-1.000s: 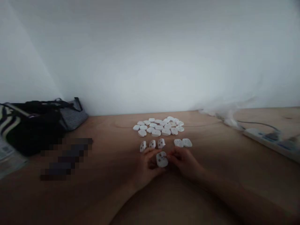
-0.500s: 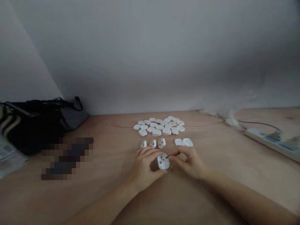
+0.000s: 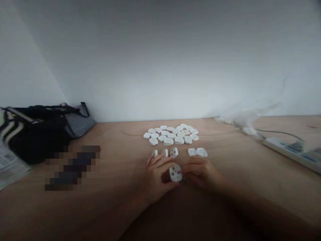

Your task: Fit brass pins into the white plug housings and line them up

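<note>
My left hand (image 3: 157, 174) grips a white plug housing (image 3: 176, 173) between thumb and fingers, its face with several openings turned toward me. Close against the housing's right side is my right hand (image 3: 200, 170), its fingers pressed together; what they hold is too small and blurred to tell. Beyond my left hand, white plug pieces stand in a row, one of them (image 3: 174, 152) just behind the held housing. Two white covers (image 3: 192, 152) lie side by side behind my right hand.
Many white plug parts (image 3: 179, 140) lie grouped further back on the wooden table (image 3: 120, 147). A black bag (image 3: 45, 137) stands at the left, near a pixelated dark object (image 3: 72, 169). At the right are a power strip (image 3: 291, 152) and clear plastic (image 3: 248, 122).
The fingers of my right hand have curled in and lowered beside the housing, and the thin brass-coloured piece seen there earlier is now mostly hidden. My left hand keeps its hold.
</note>
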Motion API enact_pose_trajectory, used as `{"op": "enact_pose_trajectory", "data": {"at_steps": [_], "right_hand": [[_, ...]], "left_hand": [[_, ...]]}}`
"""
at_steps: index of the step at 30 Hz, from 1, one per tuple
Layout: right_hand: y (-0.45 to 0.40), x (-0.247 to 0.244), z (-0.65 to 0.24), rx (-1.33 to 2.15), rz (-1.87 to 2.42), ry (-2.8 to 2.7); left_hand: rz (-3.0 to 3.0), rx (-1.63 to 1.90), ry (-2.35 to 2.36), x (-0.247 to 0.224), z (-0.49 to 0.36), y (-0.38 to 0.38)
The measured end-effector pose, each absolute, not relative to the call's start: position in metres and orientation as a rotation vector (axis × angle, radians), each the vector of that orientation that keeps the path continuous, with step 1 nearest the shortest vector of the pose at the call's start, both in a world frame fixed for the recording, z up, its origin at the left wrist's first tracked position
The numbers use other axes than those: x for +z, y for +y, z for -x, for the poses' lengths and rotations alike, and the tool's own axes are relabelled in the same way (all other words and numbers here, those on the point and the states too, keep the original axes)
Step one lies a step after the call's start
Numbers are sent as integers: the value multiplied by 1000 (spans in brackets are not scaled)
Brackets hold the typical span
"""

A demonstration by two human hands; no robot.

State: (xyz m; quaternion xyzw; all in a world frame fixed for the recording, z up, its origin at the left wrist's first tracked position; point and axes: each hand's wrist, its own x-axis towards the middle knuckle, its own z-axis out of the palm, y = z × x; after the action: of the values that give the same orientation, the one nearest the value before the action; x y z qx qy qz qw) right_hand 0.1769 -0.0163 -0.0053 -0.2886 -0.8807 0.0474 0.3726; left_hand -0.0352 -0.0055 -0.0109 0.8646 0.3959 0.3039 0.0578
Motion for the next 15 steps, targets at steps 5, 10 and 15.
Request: {"op": "enact_pose_trajectory", "data": {"at_steps": [5,10,15], "right_hand": [[-15,-12,-178,-8,742,-2290],[-18,-10,-177,-84,708,-2317],[-23,-3,-174,-66,765,-2379]], "left_hand": [[-2631,937,1196,-11,35,-6],[-2652,989,1180,-10,34,-6],[-2645,1039,1172,-8,32,-7]]}}
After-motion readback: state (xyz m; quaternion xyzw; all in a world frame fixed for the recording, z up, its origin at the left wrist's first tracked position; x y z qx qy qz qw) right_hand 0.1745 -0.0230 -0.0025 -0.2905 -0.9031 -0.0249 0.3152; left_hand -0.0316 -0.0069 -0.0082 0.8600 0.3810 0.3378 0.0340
